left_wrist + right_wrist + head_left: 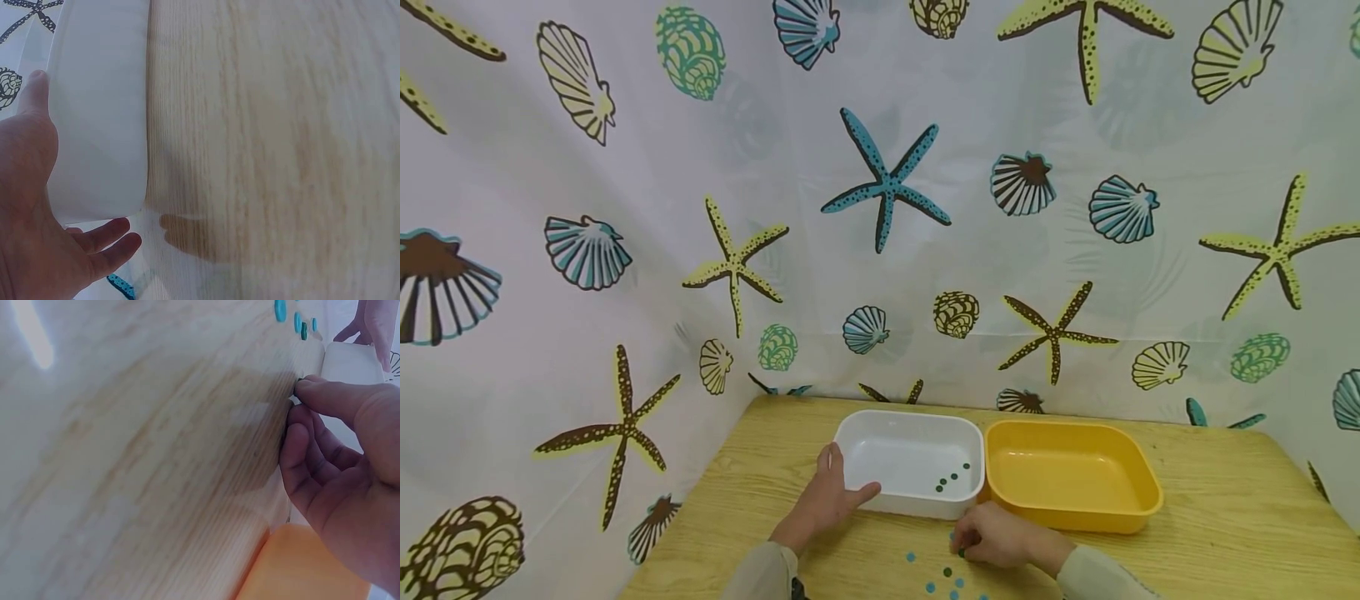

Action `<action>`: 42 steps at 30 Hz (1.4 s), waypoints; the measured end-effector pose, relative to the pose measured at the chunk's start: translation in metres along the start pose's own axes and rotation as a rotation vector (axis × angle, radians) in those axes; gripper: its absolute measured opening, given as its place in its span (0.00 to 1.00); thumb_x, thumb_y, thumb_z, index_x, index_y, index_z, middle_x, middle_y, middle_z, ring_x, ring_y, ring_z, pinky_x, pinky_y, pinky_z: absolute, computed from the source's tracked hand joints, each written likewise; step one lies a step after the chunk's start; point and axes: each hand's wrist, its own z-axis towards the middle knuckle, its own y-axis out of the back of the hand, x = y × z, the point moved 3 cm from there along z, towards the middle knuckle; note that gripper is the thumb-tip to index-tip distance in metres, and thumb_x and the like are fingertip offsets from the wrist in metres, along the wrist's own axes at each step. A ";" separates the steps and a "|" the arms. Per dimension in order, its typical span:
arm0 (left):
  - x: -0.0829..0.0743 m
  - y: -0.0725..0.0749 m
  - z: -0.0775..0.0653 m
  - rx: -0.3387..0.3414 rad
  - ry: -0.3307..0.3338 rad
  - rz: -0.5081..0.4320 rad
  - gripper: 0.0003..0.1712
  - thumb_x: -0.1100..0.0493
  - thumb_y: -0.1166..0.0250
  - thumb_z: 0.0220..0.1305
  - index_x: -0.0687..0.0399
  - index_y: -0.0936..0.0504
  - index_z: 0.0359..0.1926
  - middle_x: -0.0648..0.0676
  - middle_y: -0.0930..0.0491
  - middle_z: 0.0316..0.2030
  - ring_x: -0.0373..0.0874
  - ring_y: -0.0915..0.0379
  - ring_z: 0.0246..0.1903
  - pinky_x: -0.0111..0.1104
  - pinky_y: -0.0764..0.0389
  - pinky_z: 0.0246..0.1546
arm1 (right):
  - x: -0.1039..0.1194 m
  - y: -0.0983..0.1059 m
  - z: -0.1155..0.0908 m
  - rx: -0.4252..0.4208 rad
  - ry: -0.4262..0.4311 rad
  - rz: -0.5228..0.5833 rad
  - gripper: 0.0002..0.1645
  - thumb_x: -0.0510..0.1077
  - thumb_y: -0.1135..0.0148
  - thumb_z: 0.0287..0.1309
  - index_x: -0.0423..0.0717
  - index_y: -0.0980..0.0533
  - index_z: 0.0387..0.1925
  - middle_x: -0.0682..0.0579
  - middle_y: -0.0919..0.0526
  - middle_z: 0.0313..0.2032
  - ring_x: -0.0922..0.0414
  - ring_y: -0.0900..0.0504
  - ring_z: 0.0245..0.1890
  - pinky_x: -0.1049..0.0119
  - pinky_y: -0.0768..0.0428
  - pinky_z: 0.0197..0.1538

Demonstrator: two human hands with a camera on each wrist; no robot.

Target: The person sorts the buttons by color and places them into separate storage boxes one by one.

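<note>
My left hand [829, 498] rests against the left front corner of a white tray [910, 505], thumb along the front side and fingers by the left end. In the left wrist view those fingers [112, 247] are spread and fairly straight beside the tray wall. My right hand [996, 533] pinches a small dark green disc [962, 552] between thumb and fingertips, low over the table in front of the trays. Inside the white tray lie several dark green discs [954, 477]. Loose blue discs [931, 587] and another green disc [947, 572] lie on the table near my right hand.
A yellow tray [1075, 521] stands right beside the white one. Both sit on a wood-grain table [1240, 500]. Behind and at the sides hangs a white curtain [925, 275] printed with shells and starfish.
</note>
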 end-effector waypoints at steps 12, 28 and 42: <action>0.000 0.000 0.000 -0.001 -0.011 0.013 0.65 0.32 0.39 0.56 0.77 0.62 0.69 0.72 0.59 0.68 0.63 0.32 0.54 0.49 0.28 0.51 | -0.007 -0.003 0.002 -0.002 0.006 0.020 0.09 0.33 0.35 0.53 0.50 0.18 0.33 0.63 0.23 0.29 0.70 0.28 0.30 0.74 0.26 0.36; -0.001 0.001 -0.001 0.004 -0.003 0.017 0.65 0.32 0.39 0.56 0.76 0.62 0.70 0.72 0.59 0.68 0.62 0.31 0.53 0.49 0.27 0.50 | -0.012 -0.006 0.001 0.005 -0.054 0.108 0.09 0.33 0.33 0.50 0.50 0.22 0.27 0.63 0.23 0.25 0.68 0.28 0.26 0.73 0.26 0.32; -0.002 0.002 -0.001 0.004 -0.008 0.009 0.65 0.32 0.39 0.57 0.77 0.62 0.69 0.73 0.60 0.68 0.65 0.34 0.55 0.51 0.29 0.52 | -0.006 0.004 -0.010 -0.043 -0.005 0.163 0.07 0.33 0.35 0.47 0.49 0.22 0.25 0.63 0.23 0.24 0.68 0.27 0.25 0.72 0.25 0.32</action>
